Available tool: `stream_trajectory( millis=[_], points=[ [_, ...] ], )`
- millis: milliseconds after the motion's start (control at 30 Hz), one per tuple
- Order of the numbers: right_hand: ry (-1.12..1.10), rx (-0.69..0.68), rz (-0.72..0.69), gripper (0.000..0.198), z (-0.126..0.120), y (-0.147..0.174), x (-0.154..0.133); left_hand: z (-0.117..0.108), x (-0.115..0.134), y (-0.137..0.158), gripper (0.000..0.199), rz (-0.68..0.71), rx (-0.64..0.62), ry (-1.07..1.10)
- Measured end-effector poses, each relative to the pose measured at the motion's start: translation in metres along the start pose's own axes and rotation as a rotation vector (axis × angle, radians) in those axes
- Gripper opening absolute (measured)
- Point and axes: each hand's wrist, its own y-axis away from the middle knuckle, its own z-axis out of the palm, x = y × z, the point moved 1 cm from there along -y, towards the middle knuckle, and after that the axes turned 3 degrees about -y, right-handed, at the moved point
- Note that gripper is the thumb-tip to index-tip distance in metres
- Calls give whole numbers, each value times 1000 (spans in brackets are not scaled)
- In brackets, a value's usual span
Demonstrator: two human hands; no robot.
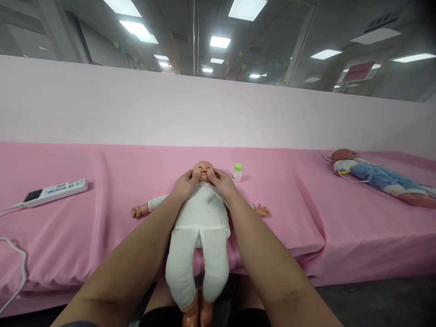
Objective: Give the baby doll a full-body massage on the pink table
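Observation:
A baby doll [200, 213] in a white top and white trousers lies on its back in front of me, its head away from me and its feet hanging past the table edge. My left hand [185, 183] is closed against one side of the doll's face, thumb on the cheek. On the opposite cheek, my right hand [222, 181] rests the same way, its thumb near the mouth. The fingers of both hands curl around the sides of the head and are partly hidden. Both doll arms stretch out sideways. A small clear bottle with a green cap [237, 173] stands right of the head.
Pink cloth [126, 254] covers the long table. At the left lies a white power strip [56, 192] with its cable [23, 268]. A second doll in blue overalls [381, 176] lies far right with thin tubing. Behind runs a white wall [170, 113] topped by glass.

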Motion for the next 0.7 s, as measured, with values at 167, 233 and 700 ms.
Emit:
stream_trajectory(
  millis=[167, 233, 700],
  points=[
    [23, -9, 36, 63, 1, 9, -13, -3, 6, 3, 61, -23, -17, -65],
    [17, -2, 47, 65, 2, 10, -14, -3, 7, 3, 57, -27, -12, -71],
    [45, 14, 94, 80, 5, 9, -11, -3, 12, 8, 53, -12, -6, 4]
  ],
)
